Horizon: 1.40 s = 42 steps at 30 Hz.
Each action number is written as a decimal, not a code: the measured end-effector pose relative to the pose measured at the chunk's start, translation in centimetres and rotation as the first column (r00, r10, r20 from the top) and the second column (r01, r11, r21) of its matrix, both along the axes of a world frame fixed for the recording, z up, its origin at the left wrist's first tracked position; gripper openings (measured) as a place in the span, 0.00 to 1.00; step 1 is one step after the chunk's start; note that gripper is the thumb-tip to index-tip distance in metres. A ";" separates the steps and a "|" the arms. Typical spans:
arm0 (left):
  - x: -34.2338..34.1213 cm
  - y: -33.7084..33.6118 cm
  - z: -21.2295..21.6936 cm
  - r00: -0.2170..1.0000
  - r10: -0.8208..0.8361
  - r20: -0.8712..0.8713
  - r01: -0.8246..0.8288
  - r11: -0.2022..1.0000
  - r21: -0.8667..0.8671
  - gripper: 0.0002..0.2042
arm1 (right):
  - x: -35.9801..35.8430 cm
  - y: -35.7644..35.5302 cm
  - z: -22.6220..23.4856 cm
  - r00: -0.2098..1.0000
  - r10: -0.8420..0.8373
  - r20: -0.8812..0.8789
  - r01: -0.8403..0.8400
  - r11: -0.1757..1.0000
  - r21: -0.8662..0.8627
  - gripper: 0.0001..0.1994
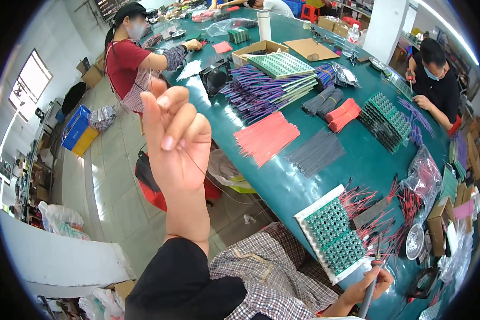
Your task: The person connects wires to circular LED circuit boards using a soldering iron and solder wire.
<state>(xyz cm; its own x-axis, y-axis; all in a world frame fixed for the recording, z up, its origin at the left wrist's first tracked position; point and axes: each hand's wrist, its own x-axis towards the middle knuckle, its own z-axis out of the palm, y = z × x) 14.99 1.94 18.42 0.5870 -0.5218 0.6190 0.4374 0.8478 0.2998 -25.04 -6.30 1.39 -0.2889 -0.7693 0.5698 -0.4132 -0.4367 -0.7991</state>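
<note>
My left hand (178, 144) is raised, palm toward me, thumb and fingers pinched on a thin wire (193, 162) that trails down past the wrist; it looks like solder wire. Low at the right, my right hand (368, 284) grips a soldering iron (368, 296) by its handle, tip pointing up and away. Beside the iron lies a green circuit board panel (332, 234) in a white frame. Red wires (360, 200) fan out from its right edge, and a dark flat bar (372, 212) lies across them.
Red wires (266, 137) and black wires (316, 153) lie in flat bundles on the green table (234, 184). Stacked boards (385, 121) stand beyond, near a purple wire pile (266, 90). A metal-looking bowl (414, 241) is at right. Two co-workers (127, 64) (434, 80) sit across the table.
</note>
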 end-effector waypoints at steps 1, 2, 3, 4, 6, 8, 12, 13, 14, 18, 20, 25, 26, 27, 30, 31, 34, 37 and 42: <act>0.2 -0.3 0.1 0.994 -0.101 -0.052 0.101 0.995 -0.002 0.15 | -0.3 0.0 0.1 0.999 -0.031 -0.012 0.032 0.999 0.032 0.08; -1.6 -0.9 0.0 0.989 -0.093 -0.119 0.095 0.995 0.009 0.13 | -0.3 0.0 0.1 0.999 -0.036 -0.015 0.037 0.999 0.030 0.08; -2.4 -1.5 -1.3 0.996 -0.075 0.049 0.072 0.995 0.063 0.12 | -0.2 0.1 0.2 0.998 -0.063 -0.008 0.063 0.998 0.026 0.07; -3.5 -1.2 -2.1 0.973 -0.043 0.227 0.017 0.993 0.113 0.11 | 0.1 0.4 0.5 0.998 -0.068 0.010 0.068 0.997 0.025 0.07; -8.2 -1.8 -4.1 0.966 -0.119 0.229 0.000 0.887 0.461 0.04 | 0.7 0.6 0.7 0.999 -0.048 -0.005 0.048 0.998 -0.037 0.06; -11.3 -1.1 -7.3 0.882 -0.471 -0.031 0.345 0.598 0.723 0.04 | 1.2 1.0 0.0 0.994 0.049 0.098 -0.049 0.999 0.003 0.06; -18.2 1.4 -13.8 0.728 -0.651 -0.213 0.512 0.310 0.801 0.08 | 3.8 4.0 1.5 0.936 0.252 0.245 -0.286 0.952 0.112 0.13; -19.3 2.1 -14.3 0.709 -0.654 -0.264 0.541 0.264 0.798 0.09 | 4.1 4.6 1.5 0.935 0.256 0.245 -0.287 0.952 0.102 0.13; -19.9 2.4 -15.3 0.706 -0.660 -0.256 0.541 0.270 0.796 0.09 | 4.3 5.0 1.3 0.902 0.307 0.304 -0.355 0.928 0.115 0.14; -20.7 2.6 -16.3 0.637 -0.713 -0.293 0.605 0.227 0.763 0.10 | 4.1 6.1 1.7 0.844 0.402 0.356 -0.472 0.871 0.136 0.16; -20.5 2.3 -15.7 0.635 -0.719 -0.284 0.602 0.229 0.765 0.10 | 4.2 6.3 2.1 0.863 0.366 0.349 -0.424 0.900 0.105 0.16; -19.6 2.4 -14.2 0.706 -0.679 -0.201 0.548 0.344 0.762 0.08 | 4.2 6.8 2.7 0.856 0.354 0.378 -0.410 0.908 0.079 0.15; -18.9 2.3 -13.4 0.741 -0.645 -0.187 0.523 0.381 0.762 0.08 | 4.1 6.8 2.8 0.867 0.309 0.391 -0.369 0.925 0.089 0.14; -17.6 2.2 -12.3 0.787 -0.597 -0.159 0.483 0.435 0.760 0.06 | 4.1 6.8 2.9 0.877 0.263 0.403 -0.329 0.939 0.102 0.14; -12.3 1.0 -7.9 0.957 -0.285 -0.047 0.238 0.685 0.688 0.06 | 3.2 6.5 3.0 0.896 0.235 0.376 -0.292 0.951 0.102 0.14; -10.3 0.5 -6.9 0.984 -0.178 -0.002 0.145 0.793 0.591 0.07 | 3.1 6.5 3.3 0.899 0.215 0.381 -0.275 0.955 0.110 0.14; -4.6 -0.6 -3.8 0.993 0.104 -0.058 -0.074 0.919 0.387 0.07 | 3.2 6.4 3.5 0.912 0.181 0.368 -0.241 0.962 0.124 0.14; 0.3 -1.5 -2.7 0.962 0.256 -0.092 -0.220 0.932 0.287 0.05 | 3.1 5.2 2.7 0.919 0.182 0.349 -0.234 0.966 0.114 0.15; 5.8 -2.0 -3.0 0.949 0.228 -0.217 -0.183 0.960 0.211 0.04 | 3.6 4.6 3.4 0.942 0.178 0.286 -0.229 0.961 0.156 0.16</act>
